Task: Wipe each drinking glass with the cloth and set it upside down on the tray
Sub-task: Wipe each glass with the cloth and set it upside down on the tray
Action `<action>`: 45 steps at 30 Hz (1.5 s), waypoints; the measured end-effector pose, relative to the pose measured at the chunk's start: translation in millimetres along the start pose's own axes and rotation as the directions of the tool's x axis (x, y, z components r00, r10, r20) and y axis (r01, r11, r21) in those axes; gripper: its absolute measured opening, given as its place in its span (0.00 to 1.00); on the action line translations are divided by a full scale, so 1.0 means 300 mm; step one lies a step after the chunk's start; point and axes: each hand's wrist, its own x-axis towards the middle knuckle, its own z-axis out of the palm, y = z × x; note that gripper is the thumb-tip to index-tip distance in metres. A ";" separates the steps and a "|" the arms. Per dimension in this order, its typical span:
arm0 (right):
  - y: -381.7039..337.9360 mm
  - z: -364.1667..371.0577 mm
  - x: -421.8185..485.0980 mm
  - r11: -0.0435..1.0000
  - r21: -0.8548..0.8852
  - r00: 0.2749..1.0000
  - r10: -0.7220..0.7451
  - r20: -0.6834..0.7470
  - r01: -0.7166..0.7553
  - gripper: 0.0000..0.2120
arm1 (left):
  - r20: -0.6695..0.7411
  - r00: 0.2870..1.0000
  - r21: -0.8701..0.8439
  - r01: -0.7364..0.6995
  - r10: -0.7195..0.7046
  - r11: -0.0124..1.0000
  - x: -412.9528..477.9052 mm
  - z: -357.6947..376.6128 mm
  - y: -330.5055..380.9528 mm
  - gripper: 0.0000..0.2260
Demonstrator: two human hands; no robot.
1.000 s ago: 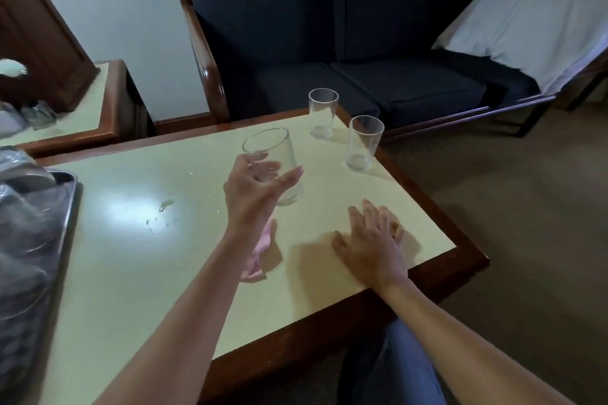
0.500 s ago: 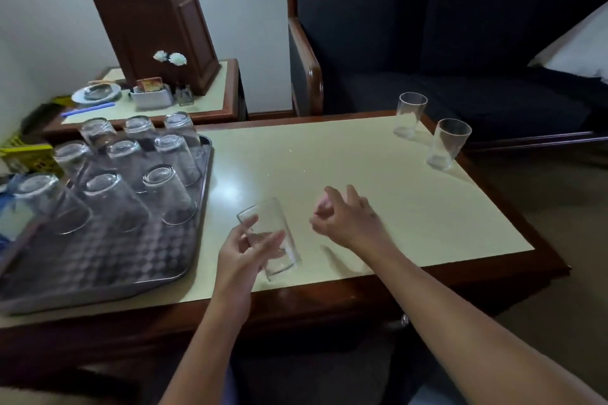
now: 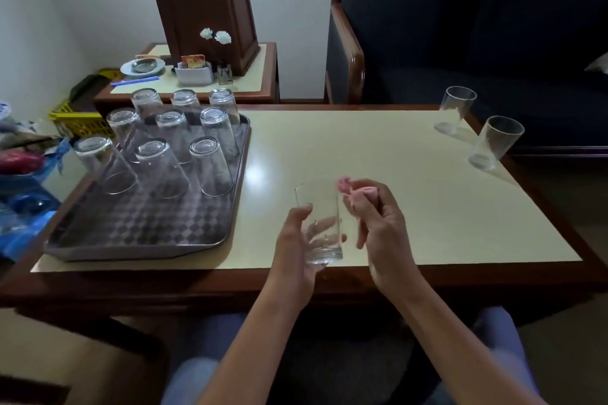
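My left grip is wrapped round a drinking glass. The thumb lies on the near side just under the rim, and the fingers show through the far wall. The glass stands mouth up over the near edge of the bench, a little to the right of the tray. I cannot tell whether its base rests on the bench top.

My right grip is curled tight on a bunched pink cloth, which sticks out above my knuckles. The cloth sits just beside the right side of the glass's mouth, but whether it touches the rim I cannot tell.

Nine glasses stand upside down on the tray in three rows of three, filling its far half. The near half of its checked floor is bare.

Two more glasses stand mouth up at the far right corner of the bench, well apart from my hands. One is near the back edge and the other is just beside the right edge.
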 end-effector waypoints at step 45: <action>-0.022 0.031 -0.093 0.997 0.077 0.996 0.012 -0.084 -0.006 0.17 | 0.002 0.918 0.488 -0.348 0.397 0.800 -0.039 0.085 -0.103 0.28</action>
